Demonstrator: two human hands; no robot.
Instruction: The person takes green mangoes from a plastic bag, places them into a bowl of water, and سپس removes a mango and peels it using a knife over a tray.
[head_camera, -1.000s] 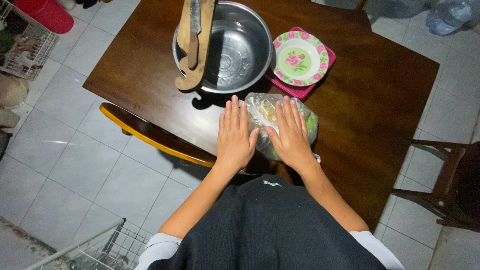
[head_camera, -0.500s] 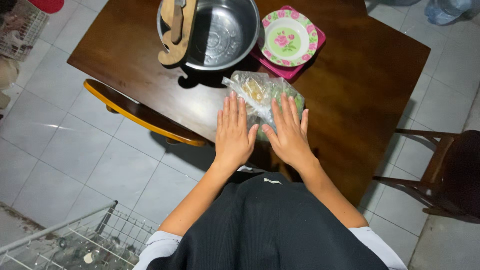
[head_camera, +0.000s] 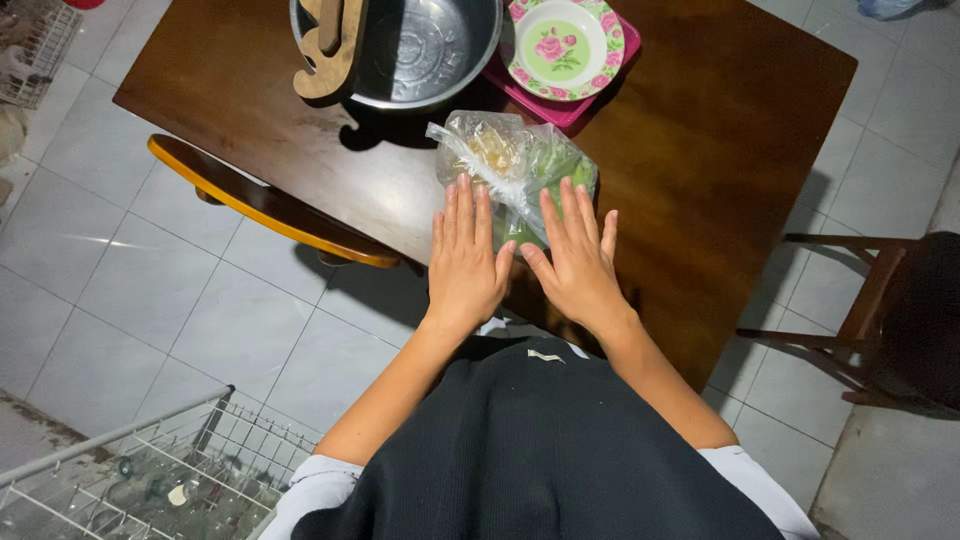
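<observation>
Plastic bag (head_camera: 515, 165): clear, crinkled, knotted at the top, with pale yellowish and green contents; lies on the dark wooden desk (head_camera: 700, 130) near its front edge, just ahead of both hands. Likely light and soft, the film slippery and easy to tear, the contents apt to shift; best taken by the gathered neck or cupped from below.

Left hand (head_camera: 465, 262): flat, palm down, fingers straight and together, fingertips at the bag's near left side; grips nothing.

Right hand (head_camera: 578, 262): flat, palm down, fingers slightly spread, fingertips resting on the bag's near right edge; grips nothing.

Steel basin (head_camera: 425, 45): round, beyond the bag, empty as far as visible.

Wooden board (head_camera: 330, 55): scroll-cut, laid across the basin's left rim.

Floral bowl (head_camera: 560, 45): pink-and-green rim, on a pink tray (head_camera: 575, 105), right of the basin.

Chair back (head_camera: 270, 210): curved wood, left of the hands.

Wire rack (head_camera: 150, 470): on the tiled floor, lower left.
</observation>
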